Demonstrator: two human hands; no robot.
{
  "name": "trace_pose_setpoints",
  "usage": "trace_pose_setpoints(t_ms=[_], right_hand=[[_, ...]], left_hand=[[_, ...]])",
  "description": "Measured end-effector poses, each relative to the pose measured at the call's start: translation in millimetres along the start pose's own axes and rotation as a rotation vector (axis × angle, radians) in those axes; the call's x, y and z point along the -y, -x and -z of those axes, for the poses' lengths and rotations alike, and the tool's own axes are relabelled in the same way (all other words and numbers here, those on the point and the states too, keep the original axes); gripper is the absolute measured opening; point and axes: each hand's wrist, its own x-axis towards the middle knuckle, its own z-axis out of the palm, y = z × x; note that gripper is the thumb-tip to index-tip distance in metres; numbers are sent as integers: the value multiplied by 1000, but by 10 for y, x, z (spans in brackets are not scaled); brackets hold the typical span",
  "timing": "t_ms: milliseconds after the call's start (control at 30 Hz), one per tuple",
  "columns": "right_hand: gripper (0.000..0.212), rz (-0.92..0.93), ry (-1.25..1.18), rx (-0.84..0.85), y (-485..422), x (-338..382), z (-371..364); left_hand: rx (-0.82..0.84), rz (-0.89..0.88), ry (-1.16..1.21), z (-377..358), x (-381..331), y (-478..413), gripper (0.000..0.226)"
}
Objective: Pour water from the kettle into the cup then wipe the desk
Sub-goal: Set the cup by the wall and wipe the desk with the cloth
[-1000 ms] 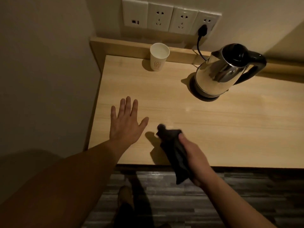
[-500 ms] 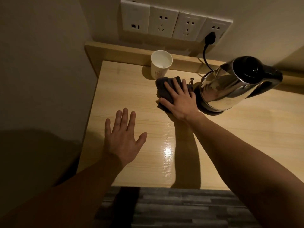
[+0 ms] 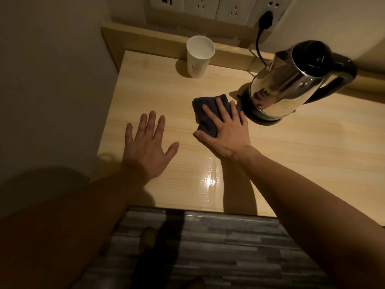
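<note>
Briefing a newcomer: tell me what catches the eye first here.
The shiny steel kettle on its base at the desk's back right stands out. The right hand presses a dark cloth flat beside it; the left hand lies spread open on the desk, with a white cup behind.

Hotel-like room: kettle (image 3: 291, 84), wall sockets (image 3: 220, 7)

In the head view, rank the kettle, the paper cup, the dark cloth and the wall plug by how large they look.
1. Kettle, clearly largest.
2. Dark cloth, though the right hand covers part of it, and paper cup: too close to rank.
3. Wall plug, smallest, and farthest from the camera.
</note>
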Motion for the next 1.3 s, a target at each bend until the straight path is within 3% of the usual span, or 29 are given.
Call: trace_pose_setpoints(t_ms=[433,800,967,1067,1167,1233,1300], right_hand=[[82,38,-17,-2,961,122,-208],[63,147,-55,-120,1657,138,-529],[49,223,-164,-158,2180,199,-519],[40,103,-425,-17,2467,267,-333],[25,-237,-1015,153,2400,273,166],[26,-342,-1130,93,2203,205,482],[26,-355,-1042,-60,1867,117,713]], left_hand=[[-63,11,33,-49,4,23,88],[-43,8,20,-38,-9,31,88],[56,21,27,38,-11,22,87],[13,-5,61,127,-190,152,78],[35,-82,135,116,-568,345,76],[78,-94,131,43,-740,401,77],[64,-86,82,-13,-783,410,79]])
